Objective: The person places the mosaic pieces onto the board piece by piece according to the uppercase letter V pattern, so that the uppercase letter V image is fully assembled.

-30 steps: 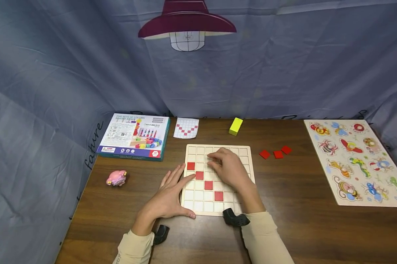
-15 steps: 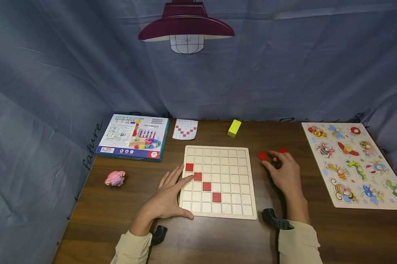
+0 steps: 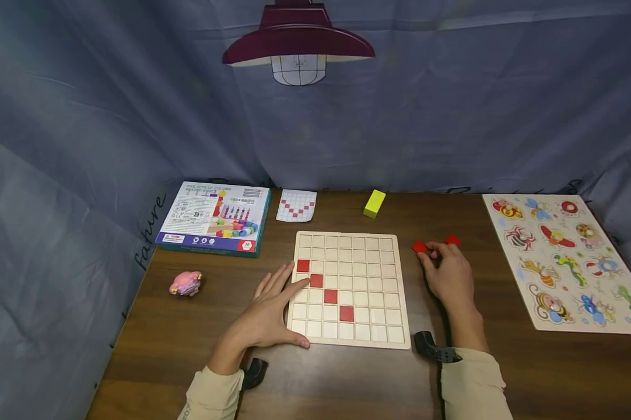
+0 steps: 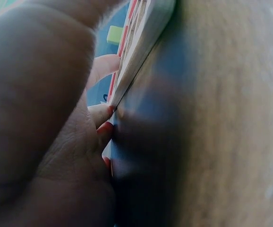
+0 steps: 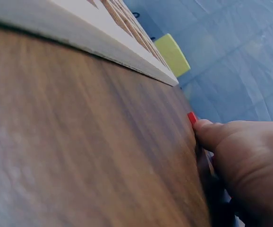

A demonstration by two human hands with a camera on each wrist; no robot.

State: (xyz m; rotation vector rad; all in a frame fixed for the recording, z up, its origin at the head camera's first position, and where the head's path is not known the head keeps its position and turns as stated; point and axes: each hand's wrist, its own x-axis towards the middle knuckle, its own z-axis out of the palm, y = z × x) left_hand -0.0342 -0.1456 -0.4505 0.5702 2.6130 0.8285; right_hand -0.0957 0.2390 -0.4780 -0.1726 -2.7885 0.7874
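Right hand over loose red tiles, left hand flat on the grid board

The right hand (image 3: 448, 276) curls its fingers down over the red tiles (image 3: 419, 247) beside the board; a fingertip touches one, though whether it is pinched cannot be told. The left hand (image 3: 267, 312) lies with fingers straight and spread on the grid board (image 3: 347, 290), its fingertips beside the red squares (image 3: 316, 280) already seated there
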